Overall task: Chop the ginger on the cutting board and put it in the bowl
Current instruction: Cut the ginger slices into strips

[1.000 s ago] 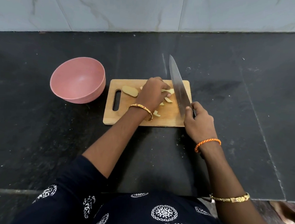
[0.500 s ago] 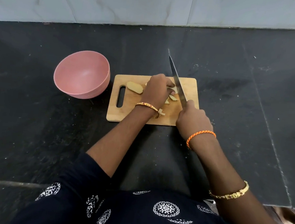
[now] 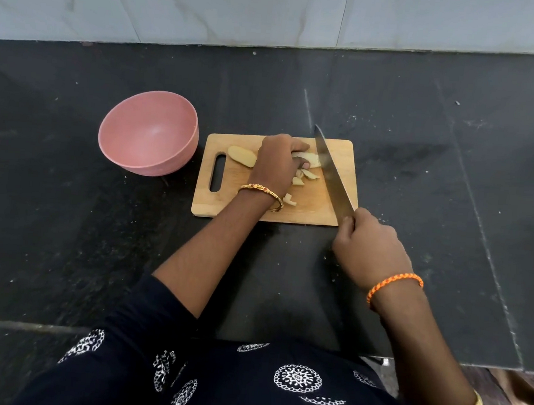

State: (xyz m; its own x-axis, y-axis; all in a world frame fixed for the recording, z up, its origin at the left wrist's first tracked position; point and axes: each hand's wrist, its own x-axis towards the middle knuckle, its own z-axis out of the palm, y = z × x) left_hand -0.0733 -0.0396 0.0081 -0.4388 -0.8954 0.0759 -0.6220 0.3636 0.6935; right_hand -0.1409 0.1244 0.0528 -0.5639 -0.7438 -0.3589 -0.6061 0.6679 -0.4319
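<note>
Head cam view, so here's where things stand: chopping is underway but nowhere near wrapped up. The cutting board (image 3: 343, 150) sits on the dark counter (image 3: 452, 185), and the ginger is all on it. The left hand (image 3: 276, 164) has its grip curled over the piece being cut (image 3: 309, 157), fingers tucked, holding it down near the far edge of the board. The right hand (image 3: 369, 245) has its grip clenched around the handle of the knife (image 3: 330, 172), with the blade angled across the board, right up against the held piece on its right side. Can't tell if the edge is actually in the ginger or just touching it.

What's done, as far as I can see: a few small cut bits (image 3: 306, 175) are scattered on the board near the left hand, one more by the wrist. What's left: there's a bigger uncut chunk (image 3: 242, 156) lying by the handle slot on the left of the board, plus whatever's under the fingers. The pink bowl (image 3: 181, 131) just left of the board looks empty, so I'd say none of the transfer has happened yet. Roughly early-to-mid, I reckon.
</note>
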